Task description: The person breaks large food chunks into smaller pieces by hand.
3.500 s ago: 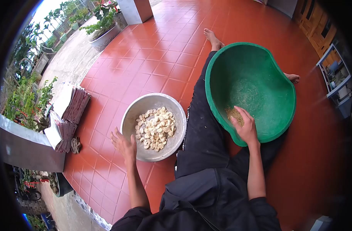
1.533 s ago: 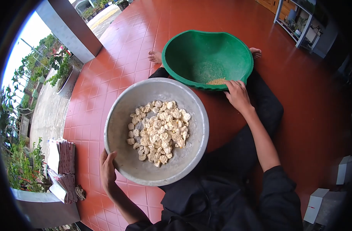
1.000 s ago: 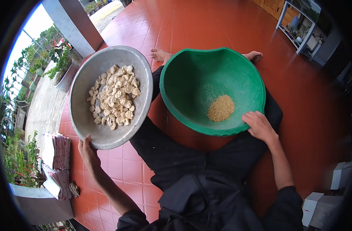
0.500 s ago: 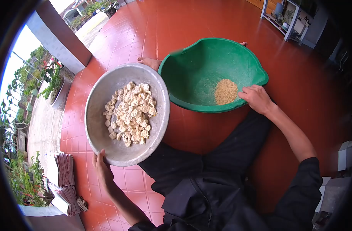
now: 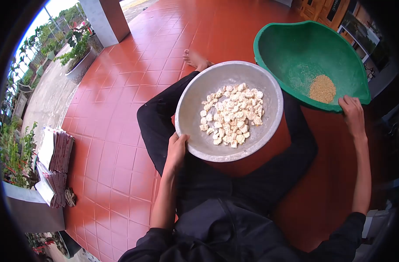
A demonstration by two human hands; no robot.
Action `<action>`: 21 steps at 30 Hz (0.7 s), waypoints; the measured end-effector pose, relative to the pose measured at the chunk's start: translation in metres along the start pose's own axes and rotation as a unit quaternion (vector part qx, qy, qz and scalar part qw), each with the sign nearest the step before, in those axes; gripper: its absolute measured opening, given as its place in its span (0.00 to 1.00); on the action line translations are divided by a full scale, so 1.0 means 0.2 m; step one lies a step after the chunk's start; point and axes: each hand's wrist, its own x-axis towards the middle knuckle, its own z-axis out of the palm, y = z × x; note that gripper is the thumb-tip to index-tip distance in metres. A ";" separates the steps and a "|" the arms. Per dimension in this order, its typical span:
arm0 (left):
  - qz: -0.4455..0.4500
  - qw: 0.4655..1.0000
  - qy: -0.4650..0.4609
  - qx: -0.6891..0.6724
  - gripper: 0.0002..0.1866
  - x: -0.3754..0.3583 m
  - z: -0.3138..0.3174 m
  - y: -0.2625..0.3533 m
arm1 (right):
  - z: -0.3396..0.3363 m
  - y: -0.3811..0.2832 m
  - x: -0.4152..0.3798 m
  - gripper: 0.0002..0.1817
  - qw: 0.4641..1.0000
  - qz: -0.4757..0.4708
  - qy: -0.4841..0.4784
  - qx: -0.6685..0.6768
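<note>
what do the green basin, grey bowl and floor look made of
Green basin: probably plastic or rubber, fairly matte, with a thick, wavy rim. Grey bowl: likely metal, perhaps aluminium, from its dull silvery look. Floor: seemingly glazed tile, glossy red with grid lines and reflections.

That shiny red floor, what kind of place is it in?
Most likely the porch of a house: the red tiled floor runs to an open edge, a pillar stands there, and a potted plant sits just beyond, on the pale ground outdoors.
</note>
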 end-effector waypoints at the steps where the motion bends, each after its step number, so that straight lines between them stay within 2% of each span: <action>1: -0.010 1.000 0.010 -0.001 0.15 0.01 -0.01 -0.03 | -0.03 0.01 0.02 0.11 1.000 0.015 0.014 -0.011; 4: -0.003 1.000 0.014 -0.026 0.16 -0.02 -0.03 -0.07 | -0.19 0.04 0.11 0.14 0.998 0.061 0.032 0.007; 5: -0.014 1.000 0.011 -0.021 0.17 -0.03 -0.04 -0.07 | -0.24 0.11 0.16 0.17 0.997 0.077 0.005 0.020; 6: -0.016 1.000 0.014 -0.021 0.17 -0.04 -0.03 -0.06 | -0.26 0.16 0.21 0.18 0.995 0.077 0.050 0.028; 8: -0.013 1.000 -0.007 0.023 0.17 -0.07 -0.01 -0.06 | -0.33 0.17 0.24 0.17 0.992 0.039 0.112 0.053; 10: 0.051 0.996 -0.004 0.078 0.19 -0.06 0.04 -0.15 | -0.37 0.07 0.25 0.15 0.993 0.033 0.107 0.038; 12: 0.074 0.981 -0.006 0.181 0.18 -0.05 0.12 -0.19 | -0.43 -0.01 0.29 0.13 0.994 0.019 0.109 0.028; 14: 0.044 0.975 -0.011 0.219 0.17 -0.03 0.24 -0.18 | -0.45 -0.08 0.35 0.11 0.997 -0.032 0.068 0.022; 15: 0.048 0.975 -0.012 0.217 0.17 0.00 0.28 -0.24 | -0.42 -0.15 0.38 0.09 0.991 -0.056 0.113 0.036; 18: 0.041 0.977 0.004 0.211 0.17 0.06 0.39 -0.40 | -0.35 -0.36 0.51 0.06 0.976 -0.159 0.134 0.070; 20: -0.008 0.973 -0.007 0.230 0.18 0.04 0.44 -0.35 | -0.23 -0.57 0.61 0.04 0.957 -0.222 0.147 0.114; 21: 0.006 0.973 0.000 0.230 0.18 0.06 0.46 -0.37 | -0.17 -0.71 0.67 0.04 0.946 -0.242 0.157 0.144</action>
